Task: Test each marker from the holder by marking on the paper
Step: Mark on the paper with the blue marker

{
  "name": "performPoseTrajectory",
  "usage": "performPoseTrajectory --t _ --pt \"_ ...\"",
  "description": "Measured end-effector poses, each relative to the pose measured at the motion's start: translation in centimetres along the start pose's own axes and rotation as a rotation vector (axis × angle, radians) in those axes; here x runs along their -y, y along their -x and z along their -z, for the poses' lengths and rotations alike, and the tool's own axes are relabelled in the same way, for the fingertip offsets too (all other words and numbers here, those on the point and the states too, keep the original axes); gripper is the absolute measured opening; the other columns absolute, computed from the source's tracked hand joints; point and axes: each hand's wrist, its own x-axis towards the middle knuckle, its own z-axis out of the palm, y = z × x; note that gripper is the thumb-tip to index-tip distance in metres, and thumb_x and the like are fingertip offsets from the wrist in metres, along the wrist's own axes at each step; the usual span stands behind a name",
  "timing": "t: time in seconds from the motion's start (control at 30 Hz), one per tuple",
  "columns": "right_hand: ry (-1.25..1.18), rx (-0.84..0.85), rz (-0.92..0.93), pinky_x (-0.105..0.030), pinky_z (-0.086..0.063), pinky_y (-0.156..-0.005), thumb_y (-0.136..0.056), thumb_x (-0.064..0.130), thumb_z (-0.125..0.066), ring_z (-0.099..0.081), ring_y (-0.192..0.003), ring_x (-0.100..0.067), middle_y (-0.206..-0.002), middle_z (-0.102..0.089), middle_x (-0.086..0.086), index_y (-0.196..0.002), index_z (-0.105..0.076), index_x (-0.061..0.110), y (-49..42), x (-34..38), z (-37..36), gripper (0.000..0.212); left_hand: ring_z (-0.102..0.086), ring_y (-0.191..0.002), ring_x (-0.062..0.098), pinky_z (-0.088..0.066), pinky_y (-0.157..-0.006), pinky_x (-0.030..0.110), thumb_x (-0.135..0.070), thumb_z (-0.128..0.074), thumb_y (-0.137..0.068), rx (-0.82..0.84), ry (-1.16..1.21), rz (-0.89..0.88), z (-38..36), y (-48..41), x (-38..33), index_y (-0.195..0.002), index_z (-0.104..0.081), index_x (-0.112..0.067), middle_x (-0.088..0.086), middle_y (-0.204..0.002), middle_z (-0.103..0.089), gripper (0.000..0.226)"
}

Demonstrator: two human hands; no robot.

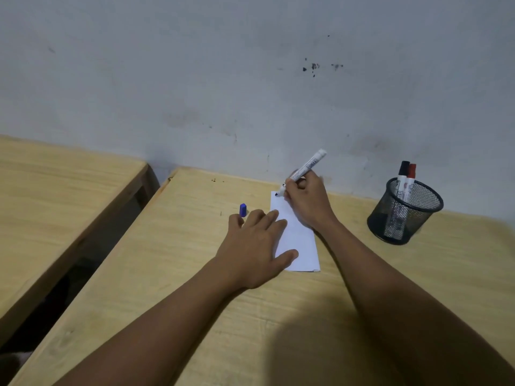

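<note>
Both grips are busy over the paper (296, 240), seen from the head camera. Her or his right hand (305, 203) is clenched around a white marker (303, 169), pinched low on the barrel, the dark tip touching the paper's far corner and the barrel slanting up and away toward the wall (250, 65). Flat and spread, the left hand (255, 246) holds nothing between finger and thumb; its palm rests on the worktop (167, 274) and its fingertips and thumb press down the paper's near left edge. A blue cap (243, 210) stands just left of the paper, touching or nearly touching the outer fingers of the left hand; I cannot tell which. Well to the right of the paper sits a black mesh holder (404, 215) with two more markers upright in it, one capped black (402, 178) and one capped red (410, 182). Far left of the paper, across a dark gap, is a second wooden top (55, 190).
</note>
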Motion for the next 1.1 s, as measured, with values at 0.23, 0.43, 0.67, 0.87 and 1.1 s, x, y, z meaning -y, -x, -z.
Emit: performPoseTrajectory --t 0.23,0.43,0.67,0.87,1.1 --pt "0.032 0.031 0.034 -0.014 -0.049 -0.064 -0.1 0.017 -0.055 -0.069 -0.068 -0.001 -0.081 -0.072 -0.002 -0.107 -0.06 0.002 -0.3 -0.3 -0.2 0.017 -0.029 -0.136 0.019 -0.026 -0.105 0.052 -0.068 -0.029 -0.091 0.026 0.025 0.02 0.0 -0.1 -0.1 -0.144 -0.038 -0.026 -0.001 -0.157 -0.032 0.068" --pt "0.083 0.044 0.059 -0.021 -0.052 -0.074 -0.101 0.022 -0.055 -0.071 -0.081 -0.007 -0.083 -0.071 0.008 -0.11 -0.06 0.006 -0.3 -0.4 -0.3 0.019 -0.028 -0.138 0.02 -0.026 -0.106 0.054 -0.067 -0.028 -0.092 0.043 0.028 0.025 0.2 -0.1 -0.2 -0.145 -0.036 -0.025 0.0 -0.159 -0.03 0.068" --pt "0.133 0.062 0.05 -0.036 -0.057 -0.079 -0.1 0.022 -0.053 -0.074 -0.088 -0.019 -0.089 -0.075 -0.005 -0.104 -0.061 0.006 -0.3 -0.5 -0.3 0.018 -0.027 -0.139 0.02 -0.025 -0.106 0.053 -0.067 -0.028 -0.092 0.043 0.028 0.028 0.1 -0.1 -0.3 -0.145 -0.036 -0.025 0.0 -0.159 -0.03 0.068" --pt "0.035 0.025 0.019 -0.027 -0.054 -0.063 -0.1 0.017 -0.054 -0.07 -0.066 -0.01 -0.078 -0.073 -0.005 -0.102 -0.061 0.001 -0.1 -0.1 -0.1 0.018 -0.029 -0.137 0.02 -0.026 -0.105 0.053 -0.067 -0.028 -0.092 0.034 0.029 0.027 -0.1 -0.1 -0.2 -0.143 -0.038 -0.024 0.001 -0.157 -0.033 0.067" --pt "-0.24 -0.112 0.008 -0.037 -0.05 -0.057 -0.096 0.021 -0.061 -0.056 -0.055 -0.022 -0.085 -0.077 -0.015 -0.095 -0.061 0.008 1.0 2.9 2.1 0.013 -0.041 -0.126 0.015 -0.025 -0.099 0.047 -0.058 -0.034 -0.095 -0.274 0.128 0.069 1.3 0.6 -0.8 -0.133 -0.051 -0.028 -0.009 -0.136 -0.05 0.052"
